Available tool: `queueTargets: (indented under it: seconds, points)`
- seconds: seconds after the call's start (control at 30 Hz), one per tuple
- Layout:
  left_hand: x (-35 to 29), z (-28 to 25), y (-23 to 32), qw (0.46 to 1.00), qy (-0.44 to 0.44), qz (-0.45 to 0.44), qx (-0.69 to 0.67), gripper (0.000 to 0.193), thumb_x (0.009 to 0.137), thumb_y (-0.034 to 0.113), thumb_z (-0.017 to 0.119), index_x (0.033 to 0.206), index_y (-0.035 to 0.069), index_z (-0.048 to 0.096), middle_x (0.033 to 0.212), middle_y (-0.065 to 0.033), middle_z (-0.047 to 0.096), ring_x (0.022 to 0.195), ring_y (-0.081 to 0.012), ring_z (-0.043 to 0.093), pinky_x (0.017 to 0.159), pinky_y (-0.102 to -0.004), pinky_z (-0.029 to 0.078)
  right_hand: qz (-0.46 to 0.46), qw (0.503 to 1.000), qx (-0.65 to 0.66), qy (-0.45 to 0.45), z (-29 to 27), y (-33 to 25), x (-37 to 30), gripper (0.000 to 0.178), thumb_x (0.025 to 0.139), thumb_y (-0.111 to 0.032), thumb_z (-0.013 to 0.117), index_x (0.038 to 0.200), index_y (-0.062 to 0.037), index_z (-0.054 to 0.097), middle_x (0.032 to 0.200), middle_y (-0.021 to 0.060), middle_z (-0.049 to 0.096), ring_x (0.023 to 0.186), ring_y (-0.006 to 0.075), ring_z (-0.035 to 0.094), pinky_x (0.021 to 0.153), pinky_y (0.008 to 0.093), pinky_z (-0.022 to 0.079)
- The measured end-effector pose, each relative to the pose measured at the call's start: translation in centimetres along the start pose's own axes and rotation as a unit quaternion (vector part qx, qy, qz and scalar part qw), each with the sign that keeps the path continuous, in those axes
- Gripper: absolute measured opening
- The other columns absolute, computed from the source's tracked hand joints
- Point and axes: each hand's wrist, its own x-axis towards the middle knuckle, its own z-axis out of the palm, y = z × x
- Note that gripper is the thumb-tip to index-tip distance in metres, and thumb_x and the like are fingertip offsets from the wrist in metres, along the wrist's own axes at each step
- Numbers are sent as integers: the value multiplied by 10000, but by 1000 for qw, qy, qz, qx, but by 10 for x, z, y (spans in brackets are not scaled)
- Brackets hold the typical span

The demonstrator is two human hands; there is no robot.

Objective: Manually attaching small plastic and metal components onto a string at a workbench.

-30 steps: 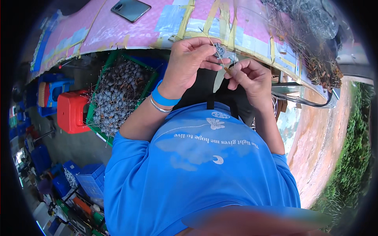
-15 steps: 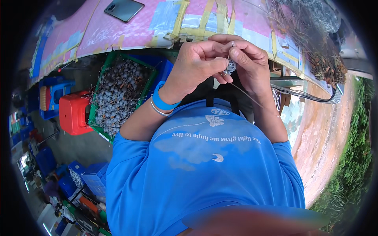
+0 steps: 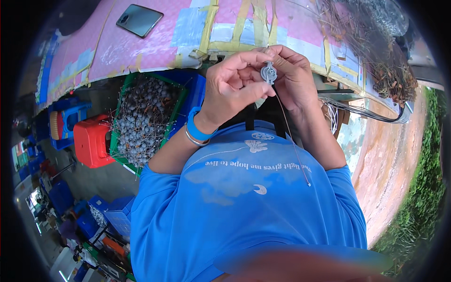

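A small round grey plastic part (image 3: 268,73) with a thin brown cable (image 3: 290,133) is held up in front of my chest, just off the table's near edge. My left hand (image 3: 235,80) is closed on the part, its thumb at the lower rim and forefinger at the top. At the part's upper end, my right hand (image 3: 295,75) pinches with thumb and forefinger, where the cable seems to pass; the fingertips partly hide it. The cable's tail hangs below the part over my blue shirt, ending in a small white tip.
A green crate (image 3: 176,110) full of similar grey parts with wires stands left, beside a red stool (image 3: 93,141) and a blue stool (image 3: 70,123). On the pink, taped table (image 3: 155,51) lies a phone (image 3: 139,20). Brown cables (image 3: 350,47) are heaped at the right; a cable bundle (image 3: 376,114) hangs there.
The grey part has turned to show its flat face and moved slightly up and left. The cable's tail swung from my right forearm to hang over the shirt. Both hands shifted slightly.
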Motion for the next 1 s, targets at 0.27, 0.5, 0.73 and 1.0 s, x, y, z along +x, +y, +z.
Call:
queueTargets:
  seconds: [0.27, 0.5, 0.73, 1.0]
  points:
    - [14, -17, 4, 998, -41, -10, -49, 462, 789, -100, 711, 1222, -77, 550, 963, -126, 674, 876, -196, 703, 822, -336, 596, 6, 987, -152, -50, 5, -9, 21, 132, 947, -107, 624, 1007, 7, 656, 936, 74, 683, 858, 132, 658, 788, 275, 545]
    - [16, -31, 11, 995, -49, -88, -10, 431, 746, -84, 727, 1147, -67, 569, 926, -109, 676, 840, -176, 711, 792, -297, 584, -267, 627, -721, 127, -61, -126, 167, 209, 755, -202, 670, 856, -23, 705, 793, 225, 667, 731, 366, 669, 640, 447, 513]
    - [16, -44, 8, 990, -56, -121, -43, 436, 773, -90, 733, 1179, -58, 577, 938, -112, 691, 875, -176, 708, 811, -289, 575, -213, 399, -881, 139, -78, -135, 208, 177, 792, -165, 627, 784, 1, 688, 742, 217, 671, 734, 390, 667, 634, 452, 516]
    - [16, -44, 3, 991, -59, -115, -16, 424, 758, -78, 756, 1153, -59, 602, 926, -102, 699, 860, -154, 705, 798, -274, 575, -100, 679, -716, 124, -83, -124, 215, 268, 797, -302, 712, 907, -60, 741, 772, 58, 702, 686, 181, 643, 672, 340, 519]
